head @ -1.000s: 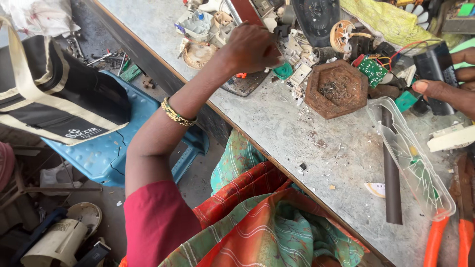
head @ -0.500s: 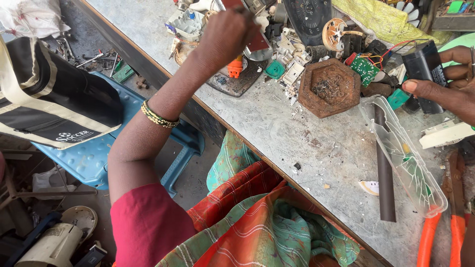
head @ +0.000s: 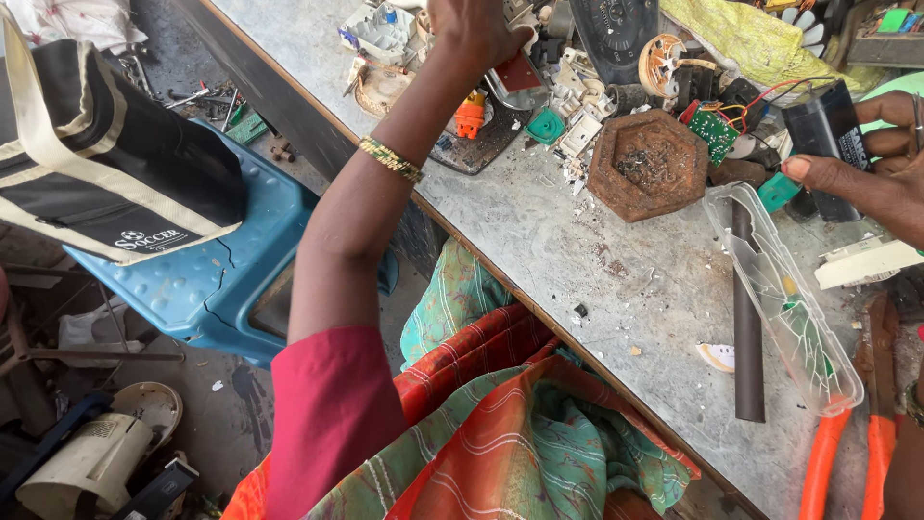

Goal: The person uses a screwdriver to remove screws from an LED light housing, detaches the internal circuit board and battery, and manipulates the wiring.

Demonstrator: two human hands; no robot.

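My left hand [head: 472,29] reaches across the grey worktable [head: 597,270] to the pile of broken electrical parts at its far side. Its fingers are closed on a flat red and silver part [head: 517,77]. A gold bangle [head: 390,159] sits on that wrist. An orange plug [head: 470,114] lies just under the hand. At the right edge, my right hand [head: 871,173] holds a black rectangular block [head: 826,130] with red wires near it. A green circuit board [head: 712,130] lies beside it.
A rusty hexagonal block [head: 647,164] stands mid-table. A clear plastic case [head: 780,299], a dark rod [head: 746,327] and orange-handled pliers [head: 847,462] lie at the right. Left of the table, a black bag [head: 96,164] rests on a cracked blue chair [head: 212,279].
My left hand has moved farther across the table into the pile and now grips the red and silver part. My right hand keeps holding the black block.
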